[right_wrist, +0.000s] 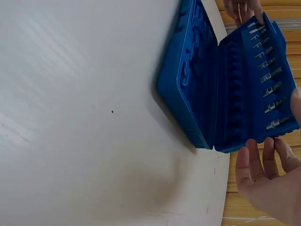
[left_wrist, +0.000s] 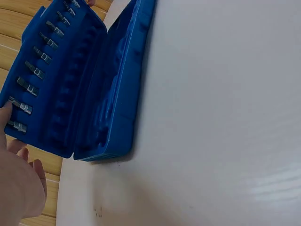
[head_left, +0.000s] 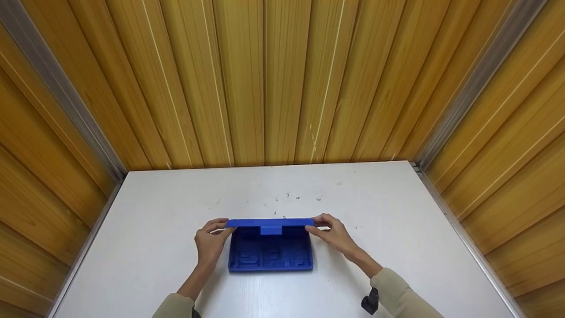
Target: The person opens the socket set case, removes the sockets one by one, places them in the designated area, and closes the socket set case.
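Note:
A blue plastic socket-bit case (head_left: 270,268) sits unfolded on the white table, its lid (head_left: 247,222) raised at the back. My left hand (head_left: 209,244) pinches the lid's left end between thumb and fingers. At the other end, my right hand (head_left: 339,238) grips the lid the same way. In the left wrist view, a row of silver bit sockets (left_wrist: 35,70) runs along the inside of the lid. The right wrist view shows these bit sockets (right_wrist: 270,75) too. Moulded recesses in the base (right_wrist: 188,89) hold no tools where they show.
The white table (head_left: 154,212) carries small dark specks and scuffs behind the case. Wood-patterned panels (head_left: 282,79) rise at the back and both sides, with grey metal strips (head_left: 459,101) at the corners. A black strap end (head_left: 370,301) hangs near the right sleeve.

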Motion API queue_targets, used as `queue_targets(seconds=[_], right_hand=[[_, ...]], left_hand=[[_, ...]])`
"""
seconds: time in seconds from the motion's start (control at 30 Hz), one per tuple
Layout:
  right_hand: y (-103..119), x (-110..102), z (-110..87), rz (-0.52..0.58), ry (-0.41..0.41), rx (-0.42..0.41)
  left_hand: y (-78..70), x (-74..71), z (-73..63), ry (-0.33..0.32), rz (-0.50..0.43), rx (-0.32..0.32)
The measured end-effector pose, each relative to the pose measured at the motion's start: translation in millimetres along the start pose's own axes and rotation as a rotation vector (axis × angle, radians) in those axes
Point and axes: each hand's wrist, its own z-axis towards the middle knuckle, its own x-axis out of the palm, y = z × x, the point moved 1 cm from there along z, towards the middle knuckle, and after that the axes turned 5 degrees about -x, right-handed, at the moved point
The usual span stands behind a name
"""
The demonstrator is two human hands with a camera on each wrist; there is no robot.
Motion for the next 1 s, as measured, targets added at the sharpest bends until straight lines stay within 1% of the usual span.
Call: queue_targets(seconds=[0.1,0.2,0.27,0.37,0.43,0.5,0.57,0.63,0.7,0.77,0.83,0.9,1.0], right_hand=[[-3,3,3.7,0.037,-0.015,-0.01],[-5,6,8.8,0.083,-0.039,-0.018],[-4,6,13.2,0.092,-0.066,-0.016],[-2,7,20.0,0.082,-0.11,-0.002],[0,8,23.5,0.073,-0.137,0.021],[1,8,26.7,0.067,-0.166,0.043],[1,9,29.9,0.057,-0.196,0.056],[1,10,32.9,0.048,-0.223,0.058],[0,12,35.6,0.037,-0.245,0.048],[-2,13,37.3,0.032,-0.253,0.038],[-5,15,37.7,0.032,-0.241,0.024],[-9,16,37.4,0.034,-0.209,-0.004],[-16,19,35.5,0.015,-0.107,-0.072]], left_hand=[[-1.4,4.0,1.2,-0.012,-0.001,-0.014],[-3.7,7.2,1.2,0.0,0.002,-0.024],[-4.3,8.6,1.6,0.011,-0.003,-0.031],[-4.0,10.0,1.3,0.04,-0.027,-0.018],[-2.7,10.9,1.2,0.061,-0.034,0.008],[-0.5,11.8,0.7,0.1,-0.04,0.047],[2.2,12.0,0.6,0.144,-0.025,0.102],[6.1,11.6,0.3,0.197,0.018,0.156],[10.5,10.2,-0.6,0.248,0.083,0.214],[14.7,7.5,-1.8,0.298,0.156,0.255],[19.3,5.1,-2.3,0.353,0.206,0.283],[23.1,2.5,-2.6,0.407,0.237,0.3],[28.6,-0.2,-2.2,0.466,0.263,0.328]])
